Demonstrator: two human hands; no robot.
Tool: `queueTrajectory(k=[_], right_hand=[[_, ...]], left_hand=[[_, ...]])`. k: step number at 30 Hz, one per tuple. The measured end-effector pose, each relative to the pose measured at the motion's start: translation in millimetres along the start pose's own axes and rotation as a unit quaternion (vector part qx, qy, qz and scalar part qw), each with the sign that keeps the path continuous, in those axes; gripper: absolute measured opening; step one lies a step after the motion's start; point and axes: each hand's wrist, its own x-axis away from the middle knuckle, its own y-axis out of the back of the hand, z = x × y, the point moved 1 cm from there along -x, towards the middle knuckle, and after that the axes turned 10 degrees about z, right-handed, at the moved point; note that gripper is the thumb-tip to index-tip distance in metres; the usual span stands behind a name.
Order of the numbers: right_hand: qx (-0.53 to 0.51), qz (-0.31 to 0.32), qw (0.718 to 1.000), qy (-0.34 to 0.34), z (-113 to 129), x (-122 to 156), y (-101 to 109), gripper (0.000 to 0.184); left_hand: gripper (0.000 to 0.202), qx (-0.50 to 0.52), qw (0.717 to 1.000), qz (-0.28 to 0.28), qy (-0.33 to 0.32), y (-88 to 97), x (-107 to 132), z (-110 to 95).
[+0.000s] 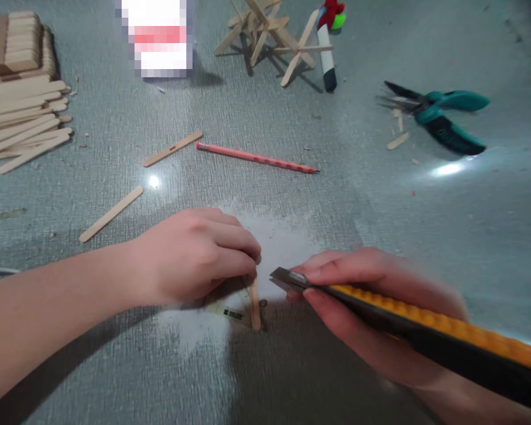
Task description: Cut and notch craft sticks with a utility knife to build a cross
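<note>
My left hand (pixel 203 251) is closed, its fingers pressed down on a wooden craft stick (pixel 255 307) whose near end shows below the fingertips. Under that hand lies a see-through flat piece with small dark print (pixel 233 314), perhaps a set square; most of it is hidden. My right hand (pixel 358 295) grips a yellow and black utility knife (pixel 407 330). The knife's blade (pixel 285 277) is out, pointing left, a short gap to the right of the stick.
Beyond my hands lie a red pencil (pixel 256 158), a slotted stick (pixel 172 149) and a plain stick (pixel 110 214). Teal-handled pliers (pixel 438 115) rest at right. Stick piles (pixel 26 118) sit far left; a stick structure (pixel 265 29), a marker (pixel 326 56) and a blurred-out white item (pixel 159 53) stand at the back.
</note>
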Motion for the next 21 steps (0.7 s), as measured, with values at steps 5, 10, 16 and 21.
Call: queueTrajectory(k=[5, 10, 16, 21], right_hand=[[-0.013, 0.077, 0.995, 0.069, 1.6, -12.2, 2.9, 0.028], [-0.006, 0.104, 0.991, 0.081, 0.7, -18.0, 6.0, 0.026], [0.026, 0.077, 0.994, 0.072, -0.1, -13.8, 4.9, 0.025], [0.061, -0.011, 0.998, 0.01, -4.0, -4.8, 15.6, 0.015]], left_hand=[[0.02, -0.003, 0.999, -0.026, 0.023, -1.6, 0.4, -2.5], [0.024, -0.014, 0.997, -0.022, 0.07, -6.7, 1.7, -7.7], [0.015, -0.028, 0.998, -0.014, 0.06, -7.4, -0.5, -6.0], [0.017, -0.053, 0.993, -0.031, 0.1, -8.7, -0.8, -8.5]])
